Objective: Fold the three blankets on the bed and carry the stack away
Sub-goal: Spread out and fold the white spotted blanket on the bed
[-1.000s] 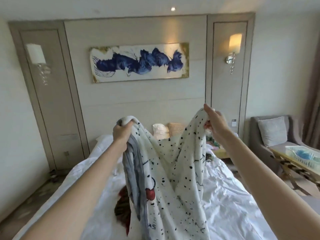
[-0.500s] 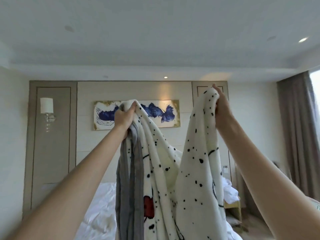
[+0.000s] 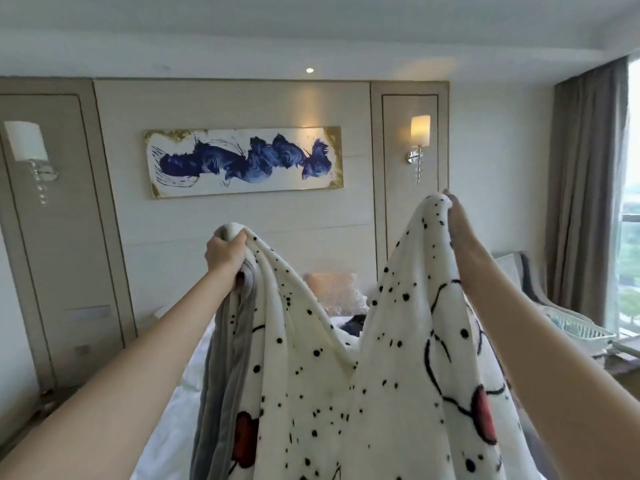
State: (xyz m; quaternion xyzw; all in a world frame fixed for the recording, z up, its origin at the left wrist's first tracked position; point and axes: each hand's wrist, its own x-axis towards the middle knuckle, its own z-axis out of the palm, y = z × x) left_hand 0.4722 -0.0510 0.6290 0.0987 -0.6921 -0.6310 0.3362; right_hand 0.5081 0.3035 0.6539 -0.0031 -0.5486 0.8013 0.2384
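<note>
Holds the white spotted blanket (image 3: pixel 346 393) up over the bed (image 3: pixel 173 403), sagging in a deep V between two raised corners. Could fold crooked from here: carries the right corner higher above the bed than the left, likely leaving the edges unmatched. Might also trail the low part across the bed and snag there.

Grips the left corner in a full fist with the left hand (image 3: pixel 225 252), with the grey backing (image 3: pixel 225 358) bunched beneath; risks folding that bunching in. Pinches the right corner with the right hand (image 3: pixel 457 223); looks a thin hold, apt to slip under the hanging weight.

Hides most of the bed and loses the hem below the frame edge. Cannot place the other two blankets. Cannot name the dark shape (image 3: pixel 353 322) on the bed beyond the V, near a pale pillow (image 3: pixel 332 289). Conceals most of the right fingers behind cloth.
</note>
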